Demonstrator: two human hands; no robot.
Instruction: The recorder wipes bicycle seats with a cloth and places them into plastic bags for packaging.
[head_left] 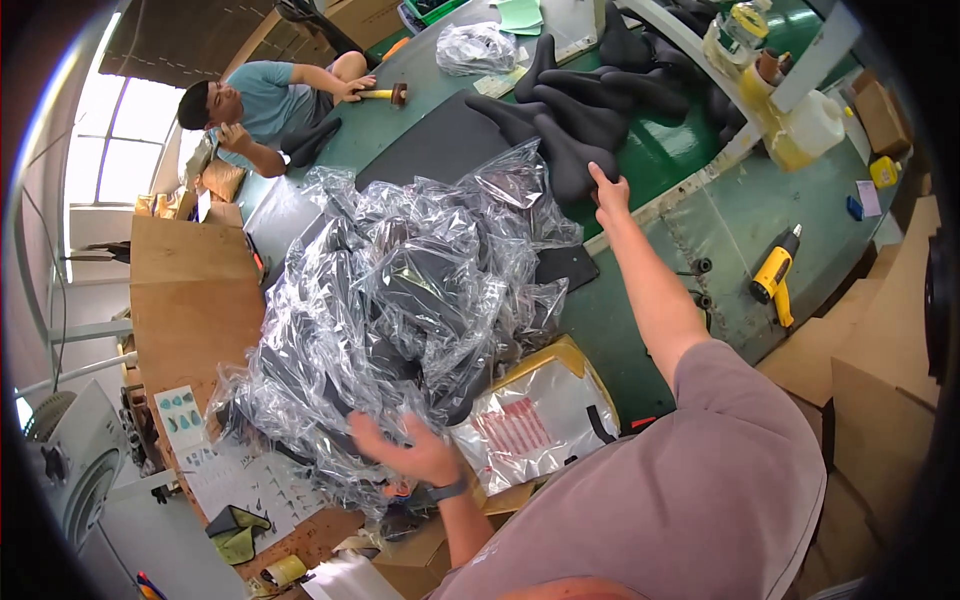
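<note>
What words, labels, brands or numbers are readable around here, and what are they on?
None that I can read clearly.
Flat clear bags: red print, too small and blurred.
White sheet: rows of small marks, too small.
Yellow heat gun: any lettering is too small to tell.

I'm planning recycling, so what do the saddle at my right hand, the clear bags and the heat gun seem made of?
Bicycle saddle: perhaps synthetic leather or moulded foam; matte, smooth black. Clear bags: probably plastic film; thin, glossy, crinkled. Heat gun: smooth, yellow, likely plastic; silvery nozzle, perhaps metal.
</note>
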